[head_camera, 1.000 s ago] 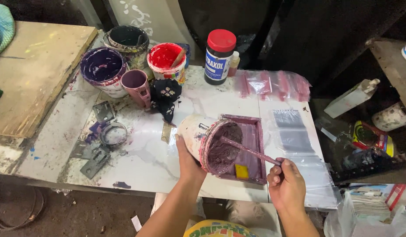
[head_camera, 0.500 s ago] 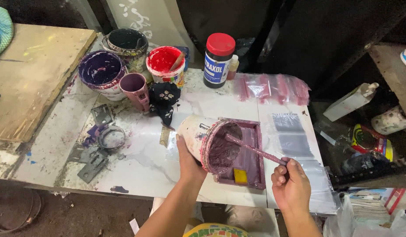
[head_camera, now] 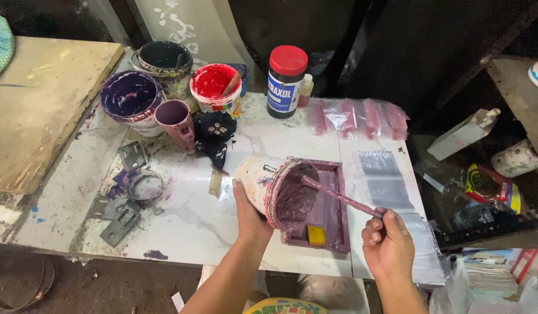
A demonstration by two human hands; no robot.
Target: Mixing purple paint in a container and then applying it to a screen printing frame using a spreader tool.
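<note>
My left hand (head_camera: 249, 214) clamps the tilted paint tub (head_camera: 270, 189), slick with paint: grip mid-wall. Right hand (head_camera: 388, 244) pinches the stiff stir stick (head_camera: 341, 199) over the tray (head_camera: 333, 210).

On the paint-stained white table (head_camera: 181, 215), a red-lidded dark jar (head_camera: 287, 80) stands at twelve o'clock. At eleven o'clock sit a white tub of red paint (head_camera: 215, 88), a dark bucket (head_camera: 162, 63), a purple-stained bucket (head_camera: 131, 100) and, just beside it, a mauve cup (head_camera: 176, 119). Clear plastic bags (head_camera: 356, 117) lie at one o'clock. A wooden board (head_camera: 39, 104) lies at nine o'clock, with grey metal brackets (head_camera: 122, 224) at eight.
</note>
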